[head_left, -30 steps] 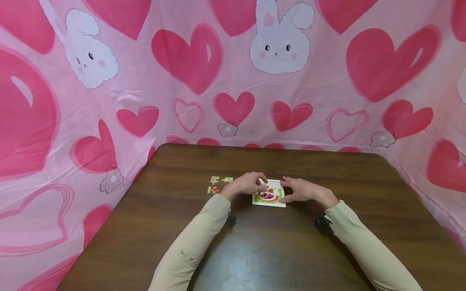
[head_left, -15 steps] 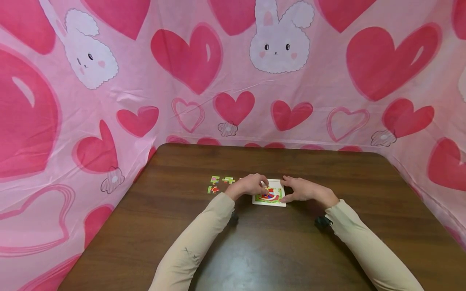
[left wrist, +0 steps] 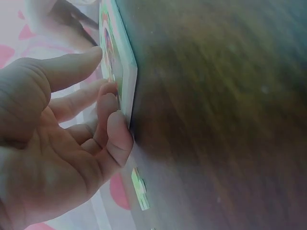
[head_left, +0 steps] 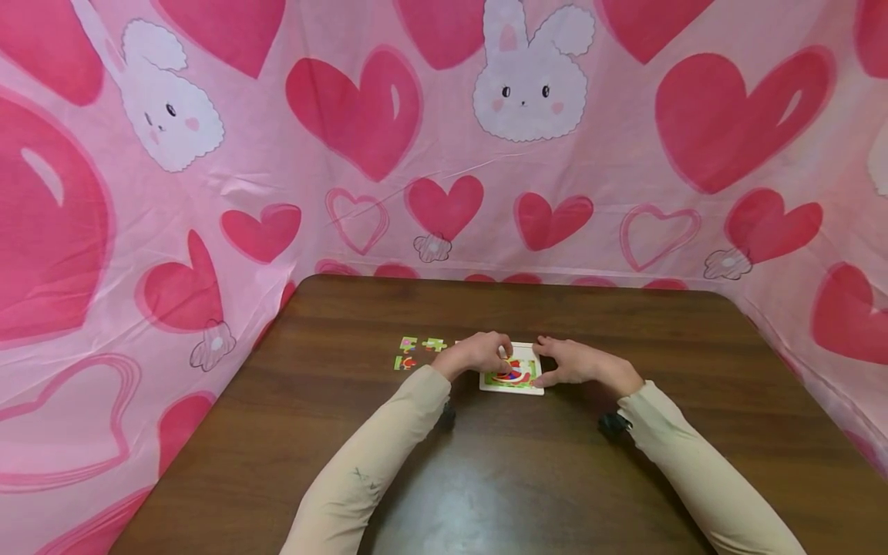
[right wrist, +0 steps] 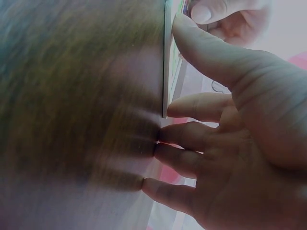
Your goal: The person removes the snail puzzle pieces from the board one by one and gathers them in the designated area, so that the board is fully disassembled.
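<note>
Brown table (head_left: 513, 478), pink cloth (head_left: 613, 146) behind, red hearts (head_left: 357, 116), white rabbits (head_left: 530, 108)

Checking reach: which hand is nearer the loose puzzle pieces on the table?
Left. The left hand is beside the loose pieces, over the left side of the puzzle board; the right hand is farther, at the board's right edge.

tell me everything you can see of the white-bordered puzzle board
The puzzle board is a thin, squarish slab with a plain white border, possibly wood or card. It lies flat on the table. Its near part shows a red, blue and green picture; its far part looks white. The left hand hides its left side, while the right hand touches its right edge.
</note>
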{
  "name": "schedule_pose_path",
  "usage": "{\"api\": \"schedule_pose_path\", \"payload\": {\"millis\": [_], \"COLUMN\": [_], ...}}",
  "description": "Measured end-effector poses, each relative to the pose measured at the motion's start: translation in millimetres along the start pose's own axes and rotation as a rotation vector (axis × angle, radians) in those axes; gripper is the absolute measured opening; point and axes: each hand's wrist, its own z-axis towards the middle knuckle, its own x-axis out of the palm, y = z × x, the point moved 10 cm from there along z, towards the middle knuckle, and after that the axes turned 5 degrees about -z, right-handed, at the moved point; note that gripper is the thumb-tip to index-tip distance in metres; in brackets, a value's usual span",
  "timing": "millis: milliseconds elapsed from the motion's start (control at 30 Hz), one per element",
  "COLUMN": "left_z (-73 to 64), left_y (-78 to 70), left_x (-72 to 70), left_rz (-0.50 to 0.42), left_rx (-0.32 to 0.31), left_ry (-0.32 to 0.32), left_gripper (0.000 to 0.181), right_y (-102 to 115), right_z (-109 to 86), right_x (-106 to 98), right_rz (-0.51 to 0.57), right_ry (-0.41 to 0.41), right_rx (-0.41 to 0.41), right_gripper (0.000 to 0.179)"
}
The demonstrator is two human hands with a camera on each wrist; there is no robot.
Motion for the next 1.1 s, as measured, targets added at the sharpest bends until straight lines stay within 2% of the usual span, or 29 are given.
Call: {"api": "schedule_pose_path", "payload": {"millis": [233, 500, 800, 933, 1100], "left_z": [3.5, 4.8, 3.4, 2.7, 2.1], "left_y": [-4.5, -10.5, -10.6, -11.3, -13.4], "left_x": [-1.5, -2.9, -4.0, -5.4, -7.1], "left_rz": [0.051, 0.097, 0.061, 0.034, 0.022], "left_rx": [-0.022, -0.064, -0.116, -0.118, -0.089], "left_ry": [-0.01, -0.015, -0.041, -0.064, -0.083], "left_gripper": [0.034, 0.025, 0.027, 0.026, 0.024], "right_y": [0, -1, -1, -1, -1], "right_z": [0.9, 1.1, 0.3, -1.1, -1.9], "right_x": [0, 0, 2, 2, 1], "right_rz": [0.01, 0.004, 0.003, 0.01, 0.007], "right_ry": [0.007, 0.003, 0.01, 0.008, 0.006], "right_rx": [0.012, 0.008, 0.01, 0.019, 0.017], "right_gripper": [0.08, 0.08, 0.082, 0.083, 0.084]}}
